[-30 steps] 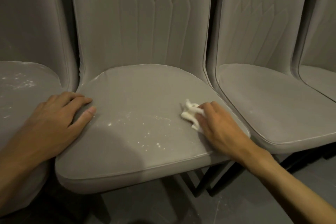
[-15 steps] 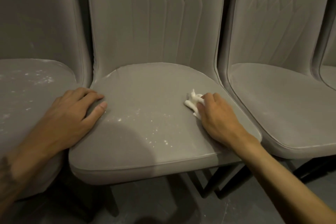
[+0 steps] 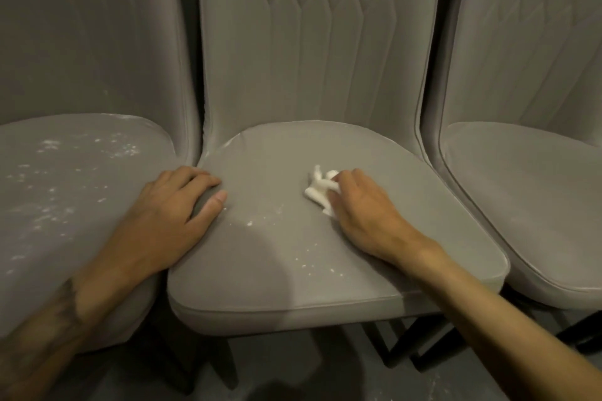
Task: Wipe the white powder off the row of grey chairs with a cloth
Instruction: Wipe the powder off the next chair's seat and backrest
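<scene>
Left third of the frame: the left chair (image 3: pixel 81 205) is grey, and its seat carries scattered white powder (image 3: pixel 49 143), densest toward the rear and left of the cushion.

Left of centre: the left hand (image 3: pixel 169 215) lies palm down across the gap between the left chair and the middle chair (image 3: pixel 277 286). Grip state: spread and holding nothing. The fingers rest lightly bent on the rear left corner of the middle seat, and the thumb extends flat on the cushion.

Centre: the middle seat shows a few powder specks just right of the left thumb, and a sparse line of specks nearer the front edge, below the right hand.

Right of centre: the cloth (image 3: pixel 317 192) is white, crumpled into a small wad, and lies on the middle seat toward its rear right. The right hand (image 3: pixel 361 215) covers the cloth's right side, knuckles up. Grip state: fingers bent over the wad, holding it against the cushion. The thumb is hidden.

Right third: the seat of the right chair (image 3: pixel 521 205) shows no visible specks.

Bottom edge: black legs (image 3: pixel 400 348) stand on a grey floor (image 3: pixel 309 368).
</scene>
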